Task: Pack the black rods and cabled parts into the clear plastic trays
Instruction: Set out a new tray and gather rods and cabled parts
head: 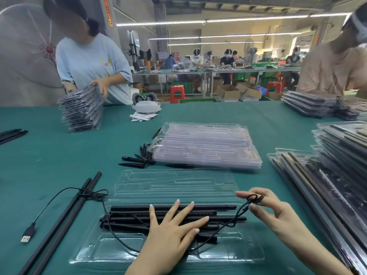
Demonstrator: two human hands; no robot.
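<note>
An open clear plastic tray [234,253] lies in front of me on the green table. Several black rods [127,213] lie side by side in its middle. My left hand [174,229] rests flat on these rods with straight, spread fingers. A thin black cable [224,225] runs from the rods up to my right hand [266,207], which pinches a small coil of it above the tray's right end. Left of the tray lie two long black rods [65,217] with a bundled USB cable [27,235] across them.
A stack of empty clear trays [206,145] sits behind, with short black pointed parts [135,161] beside it. Filled trays [327,185] pile up at the right and at far left [81,112]. A white headset [146,105] lies at the table's far side. Two people stand opposite.
</note>
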